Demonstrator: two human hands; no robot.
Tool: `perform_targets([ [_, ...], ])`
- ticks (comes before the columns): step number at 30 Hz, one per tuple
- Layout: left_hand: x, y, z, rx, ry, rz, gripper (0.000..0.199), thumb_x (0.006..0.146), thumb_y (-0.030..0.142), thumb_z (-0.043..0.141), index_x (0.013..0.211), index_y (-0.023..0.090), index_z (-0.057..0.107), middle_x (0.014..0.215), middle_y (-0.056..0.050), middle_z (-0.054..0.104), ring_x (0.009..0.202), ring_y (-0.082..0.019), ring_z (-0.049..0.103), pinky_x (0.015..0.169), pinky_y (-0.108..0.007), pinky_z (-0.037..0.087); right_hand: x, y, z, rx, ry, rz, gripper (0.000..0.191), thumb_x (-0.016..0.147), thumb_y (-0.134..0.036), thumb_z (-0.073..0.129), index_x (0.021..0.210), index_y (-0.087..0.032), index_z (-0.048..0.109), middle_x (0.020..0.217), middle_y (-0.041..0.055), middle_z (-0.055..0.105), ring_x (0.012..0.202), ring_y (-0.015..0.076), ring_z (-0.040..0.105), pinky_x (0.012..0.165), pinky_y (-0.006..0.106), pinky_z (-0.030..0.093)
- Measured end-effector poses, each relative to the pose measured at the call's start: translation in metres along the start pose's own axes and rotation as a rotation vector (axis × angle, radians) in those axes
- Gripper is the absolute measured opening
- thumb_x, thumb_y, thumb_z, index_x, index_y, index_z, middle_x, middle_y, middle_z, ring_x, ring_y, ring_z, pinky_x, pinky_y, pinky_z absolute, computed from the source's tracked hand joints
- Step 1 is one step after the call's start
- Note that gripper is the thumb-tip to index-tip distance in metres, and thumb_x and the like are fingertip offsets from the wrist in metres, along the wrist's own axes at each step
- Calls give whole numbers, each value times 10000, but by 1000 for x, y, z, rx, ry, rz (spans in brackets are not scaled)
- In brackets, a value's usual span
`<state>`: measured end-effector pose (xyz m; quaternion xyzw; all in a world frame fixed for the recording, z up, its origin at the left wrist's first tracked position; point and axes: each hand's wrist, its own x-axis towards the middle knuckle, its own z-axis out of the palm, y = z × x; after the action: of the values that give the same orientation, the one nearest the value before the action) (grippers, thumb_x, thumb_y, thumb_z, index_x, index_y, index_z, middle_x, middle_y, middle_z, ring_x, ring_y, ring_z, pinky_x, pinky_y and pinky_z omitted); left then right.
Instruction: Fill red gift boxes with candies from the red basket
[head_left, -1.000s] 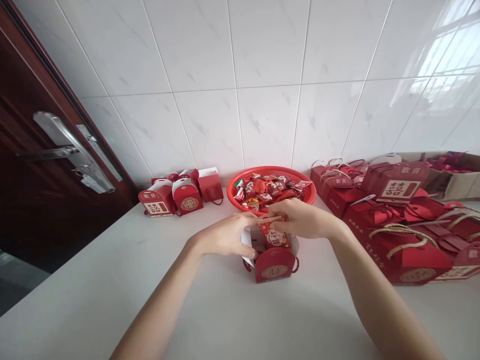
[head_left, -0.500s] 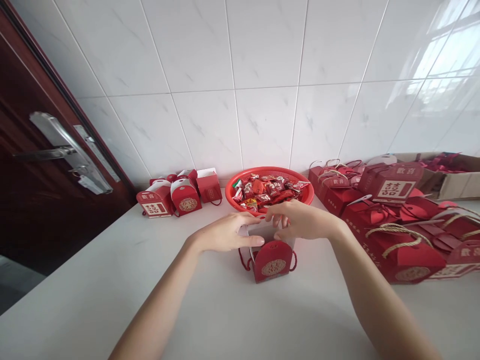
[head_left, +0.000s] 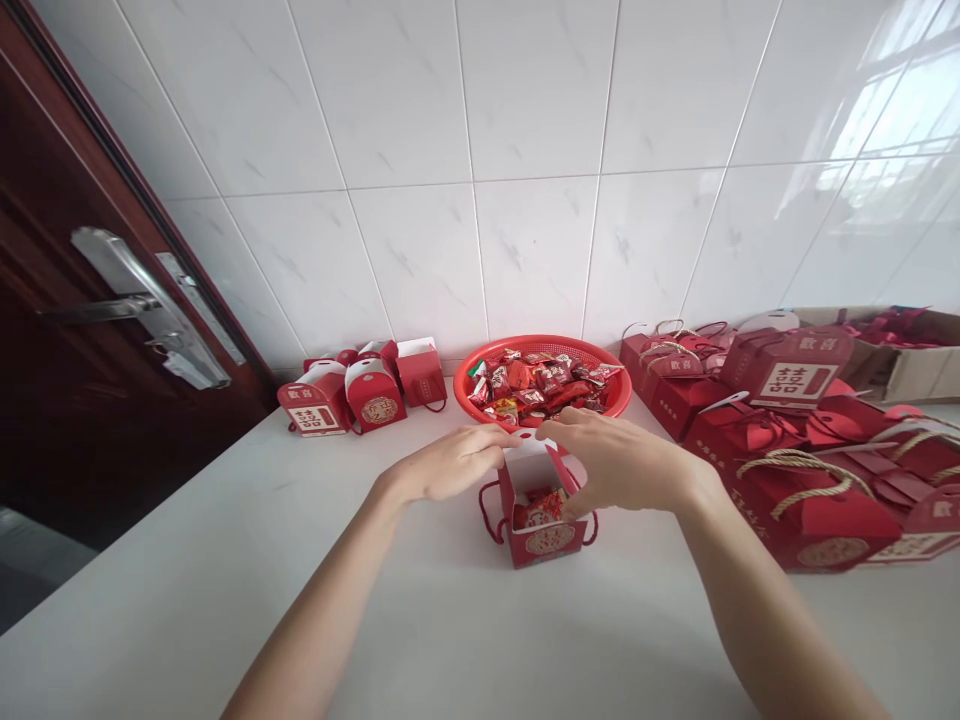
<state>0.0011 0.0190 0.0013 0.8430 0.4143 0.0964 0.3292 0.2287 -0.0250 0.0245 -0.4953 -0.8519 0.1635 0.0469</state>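
Observation:
A small red gift box (head_left: 546, 552) with a gold emblem and red cord handles stands upright on the white table in front of me. Its top is open, and wrapped candies (head_left: 541, 508) show inside. At the rear left of the box, my left hand (head_left: 450, 462) has its fingertips on the raised white-lined back flap (head_left: 531, 462). My right hand (head_left: 626, 460) arches over the right side, fingers by the back flap and thumb near the front right corner. Just behind the box is a red plastic basket (head_left: 466, 402) full of wrapped candies.
Several red boxes (head_left: 375, 395) are grouped at the left near the wall. Many more boxes (head_left: 787, 500), some with rope handles, are piled at the right. A cardboard carton (head_left: 919, 370) sits behind them. A dark red door (head_left: 97, 400) is at far left.
The rounded front flap of the box no longer stands up, so the candies inside now show. My left thumb has drawn back from the front, and my right thumb has come forward.

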Motion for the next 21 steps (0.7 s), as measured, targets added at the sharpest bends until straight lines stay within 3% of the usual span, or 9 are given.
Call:
perform_targets([
  [7,4,6,9,120,53,104,475,798,226,614,1267,265,676,1261,-31,704,1090,-255,638,915,-322,495,2,-7,0,54,-85,3,431,695,-278,743,1102,-241,608,899,52,641,873,273,600,566,290,359],
  [13,3,12,16,161,98,31,688,773,199,683,1431,317,521,1394,-32,622,1269,-285,568,1033,-366,441,6,-4,0,100,-167,11,301,715,-286,741,988,-223,631,1000,69,680,823,242,628,519,278,365],
  [16,3,14,18,156,95,-11,796,772,216,693,1507,307,402,1324,-44,652,1189,-277,619,969,-354,472,7,0,-1,134,-178,-32,236,741,-265,716,960,-227,636,1043,59,699,882,247,641,551,281,397],
  [18,3,14,18,162,92,-8,682,776,221,684,1427,289,492,1248,-39,681,1130,-267,639,918,-345,482,7,3,-3,149,-181,-54,223,761,-292,715,963,-228,646,1063,57,705,925,256,643,588,287,411],
  [21,4,13,17,201,84,8,340,782,270,688,1121,247,667,1169,-37,700,1076,-265,640,854,-334,477,5,7,-8,178,-167,-71,234,770,-378,736,931,-228,658,1061,53,706,950,263,635,646,301,428],
])
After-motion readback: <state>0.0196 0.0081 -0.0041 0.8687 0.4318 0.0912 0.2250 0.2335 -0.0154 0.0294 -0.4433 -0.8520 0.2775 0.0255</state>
